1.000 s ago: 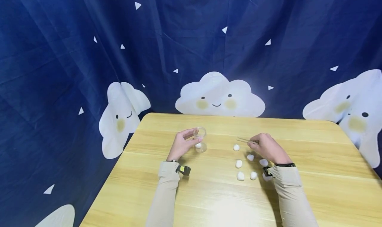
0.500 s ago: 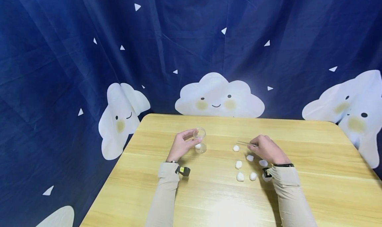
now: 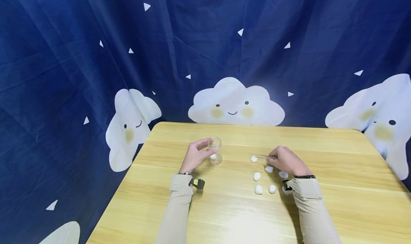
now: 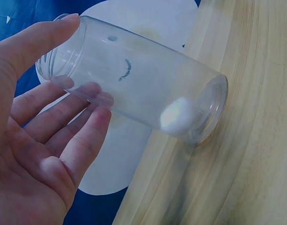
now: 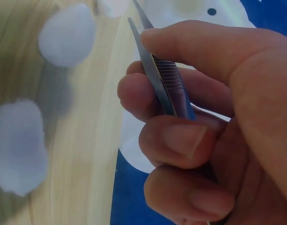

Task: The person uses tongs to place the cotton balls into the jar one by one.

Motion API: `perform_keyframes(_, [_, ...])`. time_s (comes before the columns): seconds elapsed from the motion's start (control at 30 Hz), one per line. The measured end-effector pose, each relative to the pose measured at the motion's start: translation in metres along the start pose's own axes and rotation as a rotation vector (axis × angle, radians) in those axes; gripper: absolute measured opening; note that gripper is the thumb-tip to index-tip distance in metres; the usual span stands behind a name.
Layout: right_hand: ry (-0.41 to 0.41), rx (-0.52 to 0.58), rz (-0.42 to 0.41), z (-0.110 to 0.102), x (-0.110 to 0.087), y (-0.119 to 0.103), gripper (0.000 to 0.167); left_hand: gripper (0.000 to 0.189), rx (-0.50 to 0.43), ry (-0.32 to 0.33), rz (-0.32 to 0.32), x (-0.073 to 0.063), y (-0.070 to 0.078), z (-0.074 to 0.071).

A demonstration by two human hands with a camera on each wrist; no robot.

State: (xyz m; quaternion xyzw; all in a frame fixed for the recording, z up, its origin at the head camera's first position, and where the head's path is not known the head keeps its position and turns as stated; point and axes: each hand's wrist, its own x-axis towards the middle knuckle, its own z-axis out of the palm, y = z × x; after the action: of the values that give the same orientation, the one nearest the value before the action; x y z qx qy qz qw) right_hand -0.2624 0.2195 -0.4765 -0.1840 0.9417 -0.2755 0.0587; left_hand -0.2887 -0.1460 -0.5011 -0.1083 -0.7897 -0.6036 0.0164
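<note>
A clear, open-mouthed jar (image 4: 143, 65) stands on the table, and my left hand (image 3: 196, 154) holds it near the rim between thumb and fingers. One white cotton ball (image 4: 177, 116) lies inside at the bottom. My right hand (image 3: 287, 160) grips metal tweezers (image 5: 155, 77) with thumb and fingers round the ridged part. In the right wrist view the tweezer tips are apart, with nothing between them there. From the head, the tips reach the farthest loose cotton ball (image 3: 254, 159); whether they touch it I cannot tell.
Several more cotton balls lie on the wooden table (image 3: 154, 208), among them one cotton ball (image 3: 257, 176) left of my right hand and one cotton ball (image 3: 258, 189) nearer me. Another is partly hidden by the right wrist camera (image 3: 287, 184). A blue cloud-patterned curtain (image 3: 205, 40) hangs behind the table.
My right hand has lowered slightly, and the tweezer tips have come down to the farthest loose cotton ball. The left hand and the jar stay in place.
</note>
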Motion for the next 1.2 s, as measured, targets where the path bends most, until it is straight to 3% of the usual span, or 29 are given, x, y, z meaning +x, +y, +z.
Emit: perform_keyframes(1.2, [-0.052, 0.016, 0.002, 0.0016, -0.0007, -0.0041, 0.039, 0.051, 0.005, -0.007, -0.007, 0.0003, 0.0007, -0.0003])
